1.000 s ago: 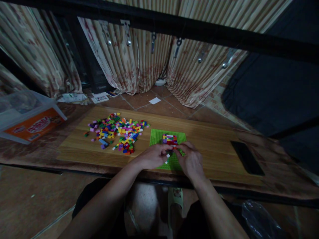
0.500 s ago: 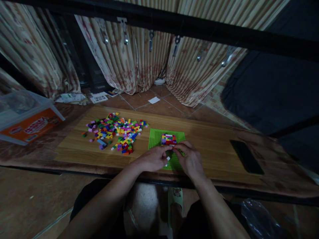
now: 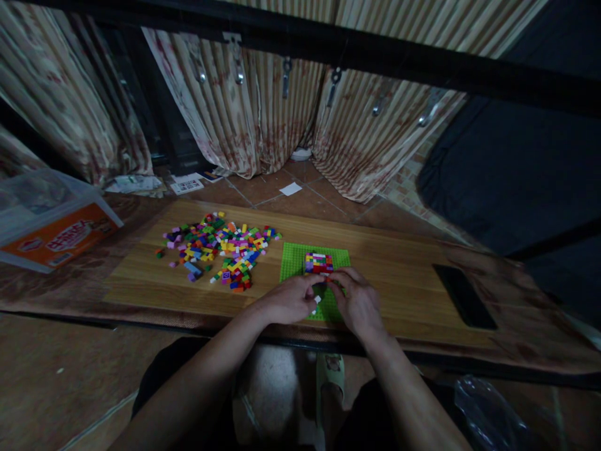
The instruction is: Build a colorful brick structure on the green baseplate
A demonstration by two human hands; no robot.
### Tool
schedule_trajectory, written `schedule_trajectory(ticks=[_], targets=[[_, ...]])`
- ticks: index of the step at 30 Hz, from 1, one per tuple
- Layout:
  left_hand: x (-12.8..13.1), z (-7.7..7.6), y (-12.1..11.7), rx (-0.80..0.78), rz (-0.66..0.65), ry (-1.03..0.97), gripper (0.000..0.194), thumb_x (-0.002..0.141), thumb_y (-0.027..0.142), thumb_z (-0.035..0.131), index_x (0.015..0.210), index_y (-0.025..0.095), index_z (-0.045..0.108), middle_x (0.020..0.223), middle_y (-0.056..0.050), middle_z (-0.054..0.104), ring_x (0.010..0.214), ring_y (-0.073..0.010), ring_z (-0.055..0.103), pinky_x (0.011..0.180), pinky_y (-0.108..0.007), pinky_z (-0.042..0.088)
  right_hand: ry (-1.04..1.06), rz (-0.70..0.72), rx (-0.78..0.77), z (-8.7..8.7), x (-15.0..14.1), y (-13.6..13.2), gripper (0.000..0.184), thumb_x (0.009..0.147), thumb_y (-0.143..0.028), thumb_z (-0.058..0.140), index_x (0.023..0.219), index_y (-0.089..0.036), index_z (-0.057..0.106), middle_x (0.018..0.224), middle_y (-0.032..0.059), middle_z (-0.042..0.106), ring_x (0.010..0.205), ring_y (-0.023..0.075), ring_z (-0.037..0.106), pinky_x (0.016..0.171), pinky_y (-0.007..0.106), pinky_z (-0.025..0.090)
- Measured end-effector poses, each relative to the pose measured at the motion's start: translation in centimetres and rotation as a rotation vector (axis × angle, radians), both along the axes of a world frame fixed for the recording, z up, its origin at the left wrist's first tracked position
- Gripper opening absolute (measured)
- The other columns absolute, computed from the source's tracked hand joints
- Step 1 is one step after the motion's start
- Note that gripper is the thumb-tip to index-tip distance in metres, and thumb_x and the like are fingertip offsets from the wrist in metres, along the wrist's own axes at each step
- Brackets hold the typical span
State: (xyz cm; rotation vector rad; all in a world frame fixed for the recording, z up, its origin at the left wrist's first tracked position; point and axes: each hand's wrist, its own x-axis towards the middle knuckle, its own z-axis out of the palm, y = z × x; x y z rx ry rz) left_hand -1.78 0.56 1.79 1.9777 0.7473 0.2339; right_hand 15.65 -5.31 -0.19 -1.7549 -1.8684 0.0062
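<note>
A green studded baseplate (image 3: 295,260) lies on a wooden board (image 3: 404,275). A small block of many-coloured bricks (image 3: 318,262) stands on it. My left hand (image 3: 288,299) and my right hand (image 3: 357,302) meet over the plate's near half, just below that block. Both have their fingers curled into a pinch. A small white brick (image 3: 316,301) shows at my left fingertips. What my right fingers pinch is too small to name. A pile of loose coloured bricks (image 3: 218,249) lies on the board to the left.
A dark phone (image 3: 464,295) lies at the board's right end. A clear plastic box with an orange label (image 3: 49,228) stands at the far left. Striped curtains (image 3: 263,106) hang behind, above a tiled floor with scattered papers (image 3: 186,184). My sandal (image 3: 331,369) shows below the board.
Both hands have stayed pinched together over the baseplate's near half, with only slight finger shifts. The view has drifted a little.
</note>
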Motion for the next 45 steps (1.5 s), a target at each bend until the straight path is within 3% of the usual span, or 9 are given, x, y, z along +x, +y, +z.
schedule_trajectory(ticks=[7,16,23,28,33,38,45], targets=[[-0.1,-0.2,-0.1,0.027,-0.002,-0.035,0.056,0.08,0.021,0.049,0.136,0.02,0.047,0.073,0.0,0.062,0.061,-0.013,0.053,0.056,-0.024,0.038,0.0,-0.005,0.012,0.1,0.1,-0.2,0.026,0.093,-0.026,0.046,0.098,-0.02,0.071,0.105,0.0082,0.067,0.091,0.0211,0.064,0.08,0.034,0.051],[0.0,0.2,-0.6,0.057,0.015,0.022,0.063,0.079,0.018,0.049,0.141,0.019,0.04,0.074,-0.001,0.064,0.064,-0.0139,0.056,0.06,-0.025,0.04,0.021,-0.037,0.058,-0.6,0.2,-0.3,0.024,0.09,-0.027,0.051,0.097,-0.024,0.073,0.113,0.008,0.067,0.099,0.0233,0.064,0.086,0.039,0.051],[0.0,0.1,-0.8,0.092,0.0,0.036,0.067,0.078,0.016,0.048,0.144,0.021,0.036,0.072,-0.001,0.065,0.063,-0.0143,0.056,0.062,-0.026,0.04,0.417,-0.151,0.053,0.0,0.6,0.0,0.027,0.084,-0.038,0.057,0.096,-0.018,0.072,0.1,0.01,0.07,0.087,0.0223,0.066,0.074,0.035,0.052],[-0.1,0.2,-0.8,0.078,0.01,0.024,0.067,0.078,0.017,0.05,0.144,0.019,0.037,0.066,0.0,0.063,0.059,-0.0143,0.054,0.061,-0.026,0.039,0.768,-0.283,-0.121,-0.8,0.7,1.1,0.043,0.075,-0.05,0.063,0.097,-0.014,0.071,0.087,0.0105,0.073,0.069,0.0208,0.066,0.06,0.032,0.051],[-0.2,0.2,-0.8,0.092,0.015,0.037,0.069,0.077,0.016,0.049,0.144,0.019,0.036,0.067,0.0,0.063,0.059,-0.0148,0.054,0.061,-0.027,0.039,0.855,-0.267,-0.223,-1.5,0.1,1.7,0.04,0.069,-0.046,0.069,0.095,-0.016,0.072,0.088,0.0094,0.074,0.072,0.0208,0.067,0.057,0.03,0.052],[-0.1,0.0,-0.9,0.09,0.022,0.036,0.068,0.076,0.016,0.05,0.143,0.021,0.038,0.068,0.0,0.063,0.062,-0.0151,0.055,0.063,-0.027,0.04,0.985,-0.286,-0.212,-1.7,-0.4,1.6,0.041,0.067,-0.045,0.071,0.095,-0.015,0.071,0.079,0.0066,0.073,0.058,0.0175,0.065,0.052,0.03,0.054],[-0.3,-0.2,-0.4,0.038,0.039,-0.014,0.053,0.079,0.018,0.05,0.132,0.021,0.052,0.074,0.0,0.063,0.064,-0.0132,0.054,0.062,-0.025,0.039,1.037,-0.277,-0.19,-2.1,-0.9,1.8,0.041,0.065,-0.044,0.072,0.093,-0.014,0.07,0.078,0.0064,0.073,0.059,0.0186,0.066,0.057,0.034,0.056]])
